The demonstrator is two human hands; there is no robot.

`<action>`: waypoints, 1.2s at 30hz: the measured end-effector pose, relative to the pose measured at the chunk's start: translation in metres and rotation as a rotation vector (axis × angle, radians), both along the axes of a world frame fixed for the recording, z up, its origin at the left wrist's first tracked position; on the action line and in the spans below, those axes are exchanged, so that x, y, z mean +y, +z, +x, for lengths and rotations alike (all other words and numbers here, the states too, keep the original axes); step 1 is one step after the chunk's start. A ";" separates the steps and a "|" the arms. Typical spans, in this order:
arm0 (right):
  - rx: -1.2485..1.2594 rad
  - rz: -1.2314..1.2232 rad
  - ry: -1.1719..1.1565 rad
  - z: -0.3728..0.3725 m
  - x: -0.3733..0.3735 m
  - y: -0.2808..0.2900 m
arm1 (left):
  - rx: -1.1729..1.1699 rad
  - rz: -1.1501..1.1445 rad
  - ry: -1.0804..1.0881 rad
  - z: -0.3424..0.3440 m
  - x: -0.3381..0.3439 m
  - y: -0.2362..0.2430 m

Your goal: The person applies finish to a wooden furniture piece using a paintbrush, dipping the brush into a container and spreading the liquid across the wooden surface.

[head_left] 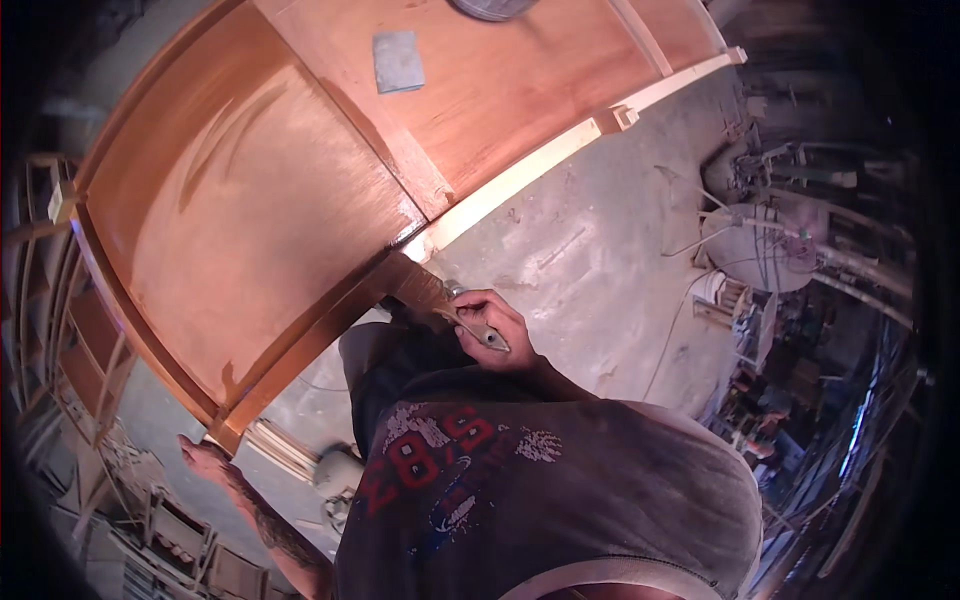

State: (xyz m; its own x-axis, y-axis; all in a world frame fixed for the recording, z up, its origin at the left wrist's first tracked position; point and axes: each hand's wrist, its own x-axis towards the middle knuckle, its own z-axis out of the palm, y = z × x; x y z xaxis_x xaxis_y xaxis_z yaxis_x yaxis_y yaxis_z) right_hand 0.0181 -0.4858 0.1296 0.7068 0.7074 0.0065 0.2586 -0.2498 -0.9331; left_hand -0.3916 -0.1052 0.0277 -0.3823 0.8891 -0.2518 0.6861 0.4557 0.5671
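My right hand (pixel 492 322) is closed around the pale handle of a paintbrush (pixel 488 338), which has a hole at its end. The brush's bristles are hidden by the hand and the furniture corner. Beside it, a brown-stained corner leg (pixel 420 284) sticks out from a large wooden furniture panel (pixel 260 210). Glossy wet-looking stain lies along the panel's near rail and inner corner. At the panel's near left corner, my left hand (pixel 207 460) grips the end of another leg (pixel 224 436); some of its fingers are hidden.
A grey folded sheet (pixel 398 62) and a dark round container (pixel 492 8) rest on the panel. Unstained pale wood (pixel 520 180) runs along its right edge. Wooden frames (pixel 90 350) stand at left. A round tabletop-like disc (pixel 765 248), cables and timber lie at right.
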 end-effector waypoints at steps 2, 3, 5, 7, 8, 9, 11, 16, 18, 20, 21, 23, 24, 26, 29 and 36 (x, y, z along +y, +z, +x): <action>-0.016 -0.008 -0.039 0.004 -0.007 -0.007 | 0.045 -0.022 -0.063 -0.006 0.004 0.003; -0.045 -0.001 -0.097 0.011 -0.012 -0.009 | 0.022 -0.010 -0.048 -0.002 0.003 0.005; -0.101 0.010 -0.213 0.025 -0.025 -0.013 | -0.021 0.009 -0.016 0.004 0.002 0.010; -0.157 0.019 -0.326 0.038 -0.038 -0.015 | -0.068 0.022 0.018 0.008 -0.001 0.014; -0.167 0.024 -0.343 0.051 -0.046 -0.018 | -0.078 0.026 0.001 0.006 0.000 0.014; -0.180 0.025 -0.407 0.063 -0.054 -0.020 | -0.058 0.027 -0.005 0.005 0.001 0.014; -0.212 0.027 -0.533 0.090 -0.071 -0.021 | -0.022 0.029 -0.017 0.003 0.002 0.013; -0.302 -0.032 -0.696 0.138 -0.104 -0.015 | 0.108 0.021 -0.152 -0.004 0.004 0.010; -0.347 -0.110 -0.721 0.155 -0.111 -0.010 | 0.222 0.005 -0.261 -0.009 0.003 0.009; -0.382 -0.106 -0.723 0.164 -0.114 -0.007 | 0.260 0.031 -0.291 -0.010 0.002 0.005; -0.384 -0.088 -0.740 0.166 -0.113 -0.007 | 0.259 0.060 -0.311 -0.008 0.001 0.002; -0.383 -0.047 -0.769 0.170 -0.107 -0.007 | 0.261 0.121 -0.343 -0.005 0.001 -0.001; -0.380 -0.026 -0.781 0.173 -0.104 -0.008 | 0.265 0.152 -0.356 -0.004 0.001 -0.002; -0.376 0.005 -0.791 0.176 -0.094 -0.007 | 0.269 0.191 -0.363 0.000 0.000 -0.001; -0.279 -0.012 -0.765 0.172 -0.082 0.000 | 0.167 0.184 -0.258 0.011 -0.002 0.003; -0.335 0.016 -0.519 0.109 -0.052 0.025 | 0.159 0.059 -0.144 0.010 -0.008 0.024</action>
State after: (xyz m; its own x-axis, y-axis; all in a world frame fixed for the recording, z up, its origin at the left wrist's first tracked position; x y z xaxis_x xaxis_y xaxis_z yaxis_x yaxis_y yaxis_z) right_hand 0.1268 -0.5377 0.1545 0.9165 0.2698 0.2953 0.3866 -0.4077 -0.8272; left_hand -0.3812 -0.1137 0.0522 -0.2815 0.9487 -0.1441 0.8246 0.3159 0.4693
